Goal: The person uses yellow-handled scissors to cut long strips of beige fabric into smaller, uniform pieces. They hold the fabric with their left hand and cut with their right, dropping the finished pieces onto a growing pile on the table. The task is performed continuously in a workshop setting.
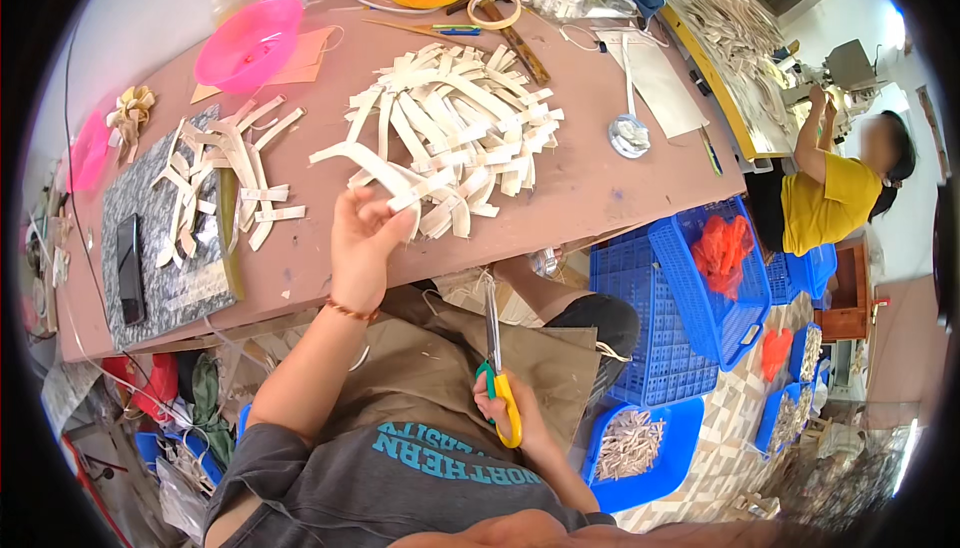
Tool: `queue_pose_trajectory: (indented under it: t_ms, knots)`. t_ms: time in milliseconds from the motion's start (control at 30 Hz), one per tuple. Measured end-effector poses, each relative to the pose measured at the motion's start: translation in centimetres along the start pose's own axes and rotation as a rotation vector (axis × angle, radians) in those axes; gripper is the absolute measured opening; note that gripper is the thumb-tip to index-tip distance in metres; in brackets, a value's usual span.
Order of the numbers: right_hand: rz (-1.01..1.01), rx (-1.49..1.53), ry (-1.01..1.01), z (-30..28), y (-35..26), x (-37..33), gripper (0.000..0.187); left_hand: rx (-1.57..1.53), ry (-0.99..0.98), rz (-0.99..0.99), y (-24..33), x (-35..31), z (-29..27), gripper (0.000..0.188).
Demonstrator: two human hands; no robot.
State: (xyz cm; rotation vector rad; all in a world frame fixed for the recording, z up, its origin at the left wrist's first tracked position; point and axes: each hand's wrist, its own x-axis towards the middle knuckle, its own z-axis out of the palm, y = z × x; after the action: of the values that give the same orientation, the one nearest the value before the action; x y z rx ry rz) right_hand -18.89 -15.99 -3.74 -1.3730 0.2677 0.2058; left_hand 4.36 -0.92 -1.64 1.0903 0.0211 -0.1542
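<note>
My left hand (362,248) is at the table's near edge, its fingers closed on a cream fabric strip (372,165). That strip lies against the near side of a large heap of similar strips (455,113). Over my lap, my right hand (515,415) grips a pair of scissors (493,333) with one green and one yellow handle. The blades point up toward the table edge and look nearly closed. A brown apron (440,348) covers my lap beneath them.
Smaller strip pile (235,158) and phone (130,268) lie on a patterned board at left. Pink bowl (250,43), tape roll (494,9) and small metal dish (628,136) sit farther back. Blue crates (655,338) stand right. A person in yellow (830,198) works at another table.
</note>
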Motion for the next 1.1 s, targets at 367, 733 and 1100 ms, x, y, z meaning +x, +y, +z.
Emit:
queue_pose_trajectory:
  t_ms: [367, 733, 1100]
  knots:
    - [-0.054, 0.116, -0.119, 1.0, -1.6, -0.1, 0.071, -0.28, -0.321, -0.447, 0.3, -6.7, 2.4, 0.02]
    - [-0.003, 0.058, -0.082, 1.2, -2.3, 0.3, 0.057, -0.148, -0.281, -0.324, -0.4, -7.4, 3.3, 0.025]
    - [0.018, 0.116, -0.07, 1.9, -2.6, 0.3, 0.075, -0.188, -0.312, -0.299, -0.9, -7.8, 2.9, 0.025]
